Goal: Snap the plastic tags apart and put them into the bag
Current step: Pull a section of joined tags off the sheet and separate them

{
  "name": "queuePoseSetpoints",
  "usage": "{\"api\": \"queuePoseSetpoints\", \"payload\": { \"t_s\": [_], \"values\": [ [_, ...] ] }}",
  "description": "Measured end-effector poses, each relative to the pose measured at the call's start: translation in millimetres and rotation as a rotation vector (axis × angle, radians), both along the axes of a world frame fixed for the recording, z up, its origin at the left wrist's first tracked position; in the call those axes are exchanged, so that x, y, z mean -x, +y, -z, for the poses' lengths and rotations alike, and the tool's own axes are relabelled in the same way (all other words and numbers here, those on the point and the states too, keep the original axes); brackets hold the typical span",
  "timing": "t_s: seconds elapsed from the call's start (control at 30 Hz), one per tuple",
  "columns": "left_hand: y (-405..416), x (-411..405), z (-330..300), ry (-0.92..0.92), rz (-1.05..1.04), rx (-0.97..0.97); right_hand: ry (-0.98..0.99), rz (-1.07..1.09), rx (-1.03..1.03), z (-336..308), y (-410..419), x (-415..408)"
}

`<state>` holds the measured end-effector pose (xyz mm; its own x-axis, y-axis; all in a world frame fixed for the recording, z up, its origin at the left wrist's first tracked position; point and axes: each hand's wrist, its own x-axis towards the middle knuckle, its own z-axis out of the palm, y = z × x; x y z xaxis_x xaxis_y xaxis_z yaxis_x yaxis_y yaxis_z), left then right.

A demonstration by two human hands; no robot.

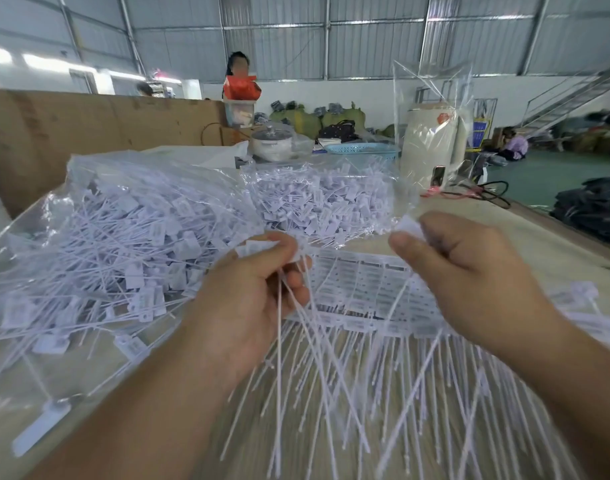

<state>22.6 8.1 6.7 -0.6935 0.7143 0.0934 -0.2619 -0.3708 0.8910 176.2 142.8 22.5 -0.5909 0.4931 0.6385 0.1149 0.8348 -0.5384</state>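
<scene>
Tabletop (545,237) holds white, long-tailed plastic tags (365,289), some joined in sheets.

Both forearms extended forward from lower frame, bare, converging toward centre. Left hand (251,289) raised, back toward camera, fingers curled, thumb pressed against index in a pinch at the top. Right hand (469,268) held at similar height, just apart from left, back also toward camera, thumb forward and fingers curled in a pinch at the fingertips. Wrists roughly straight, slightly cocked upward. Hands not touching each other. Slight motion blur on right forearm.
</scene>
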Motion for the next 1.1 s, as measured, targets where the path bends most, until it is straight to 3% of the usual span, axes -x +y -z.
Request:
{"api": "queuePoseSetpoints", "payload": {
  "t_s": [0.1, 0.17, 0.4, 0.53, 0.63, 0.87, 1.1],
  "values": [
    [5, -8, 7, 0.164, 0.102, 0.044, -0.324, -0.101, -0.167, 6, -9, 3],
    [6, -12, 11, 0.265, 0.154, 0.069, -0.428, -0.135, -0.249, 7, -11, 4],
    [4, -19, 13, 0.298, 0.319, 0.066, -0.442, -0.238, -0.233, 6, -17, 3],
    [4, -18, 14, 0.382, 0.294, 0.065, -0.474, -0.252, -0.233, 5, -21, 3],
    [6, -16, 14, 0.372, 0.277, 0.070, -0.487, -0.195, -0.253, 1, -24, 1],
    [1, 0, 0, 0.290, 0.150, 0.041, -0.679, 0.187, -0.468, -15, -28, -9],
    [-12, 15, -12, 0.269, 0.083, 0.069, -0.710, 0.210, -0.253, -19, -29, -14]
  ]
}}
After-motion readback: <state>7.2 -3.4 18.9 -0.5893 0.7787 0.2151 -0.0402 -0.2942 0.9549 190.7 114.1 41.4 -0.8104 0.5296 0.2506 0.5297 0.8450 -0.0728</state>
